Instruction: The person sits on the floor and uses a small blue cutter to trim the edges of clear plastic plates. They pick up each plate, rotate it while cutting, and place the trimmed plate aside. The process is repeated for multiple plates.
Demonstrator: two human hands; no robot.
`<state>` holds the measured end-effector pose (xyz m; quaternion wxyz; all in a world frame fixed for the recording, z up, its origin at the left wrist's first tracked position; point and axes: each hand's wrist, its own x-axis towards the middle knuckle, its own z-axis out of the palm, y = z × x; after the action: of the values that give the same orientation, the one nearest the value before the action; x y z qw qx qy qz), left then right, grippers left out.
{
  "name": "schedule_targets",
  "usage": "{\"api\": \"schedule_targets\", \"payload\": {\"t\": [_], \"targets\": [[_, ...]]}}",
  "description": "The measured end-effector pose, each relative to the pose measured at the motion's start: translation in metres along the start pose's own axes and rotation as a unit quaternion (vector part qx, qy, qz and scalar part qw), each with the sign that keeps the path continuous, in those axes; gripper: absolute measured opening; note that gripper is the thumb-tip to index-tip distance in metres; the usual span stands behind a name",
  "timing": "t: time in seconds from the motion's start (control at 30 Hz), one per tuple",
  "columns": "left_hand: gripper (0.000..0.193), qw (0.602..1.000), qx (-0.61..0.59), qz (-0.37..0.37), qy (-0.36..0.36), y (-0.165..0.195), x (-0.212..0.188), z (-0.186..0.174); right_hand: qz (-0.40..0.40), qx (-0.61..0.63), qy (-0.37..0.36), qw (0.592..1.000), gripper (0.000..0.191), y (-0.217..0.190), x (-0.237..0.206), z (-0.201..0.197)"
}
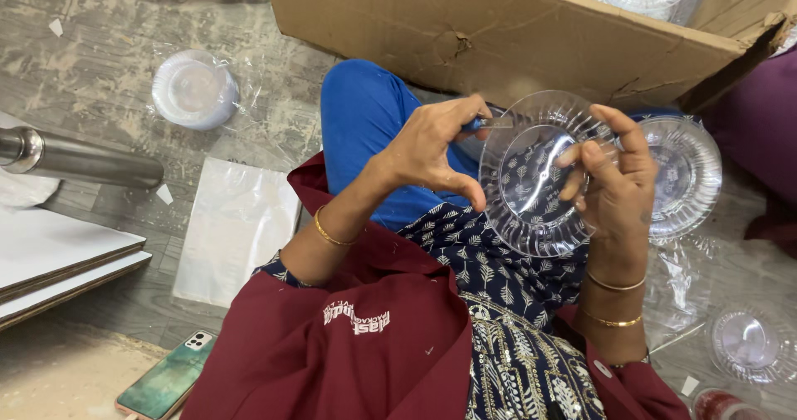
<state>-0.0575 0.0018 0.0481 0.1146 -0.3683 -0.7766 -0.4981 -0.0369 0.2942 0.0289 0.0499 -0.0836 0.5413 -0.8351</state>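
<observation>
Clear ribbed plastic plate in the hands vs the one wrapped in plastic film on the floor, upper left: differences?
The clear ribbed plastic plate is bare, tilted, gripped by the left hand and right hand. The film-wrapped plate lies flat on the floor, untouched, looking cloudy through its film. Both are round.

Head camera looks steeply down, close, probably seated.

Clear, glossy ribbed plastic bowl catching the light at centre. Matt, creased cardboard box at twelve o'clock; shiny smooth metal pipe at nine o'clock
</observation>
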Motion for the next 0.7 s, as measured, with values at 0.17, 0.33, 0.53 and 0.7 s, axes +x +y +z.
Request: {"api": "schedule_targets", "payload": {"t": [0.17,0.33,0.53,0.7], "targets": [[0.081,1.000,0.016,-0.019,-0.011,-0.003,-0.005,0.008,0.000,0.009,0.006,1.000,0.037,0.001,-0.002,0.000],[0.072,1.000,-0.001,-0.008,-0.008,-0.012,-0.011,0.013,0.007,0.010,0.028,1.000,0.038,0.005,-0.003,0.003],[0.062,0.998,0.061,-0.016,-0.007,-0.014,-0.020,0.023,-0.005,0.005,0.040,0.999,0.038,0.005,0.000,-0.002],[0.069,0.999,0.036,-0.017,0.017,-0.011,-0.015,0.017,-0.009,0.007,0.034,0.999,0.039,0.000,-0.004,-0.004]]}}
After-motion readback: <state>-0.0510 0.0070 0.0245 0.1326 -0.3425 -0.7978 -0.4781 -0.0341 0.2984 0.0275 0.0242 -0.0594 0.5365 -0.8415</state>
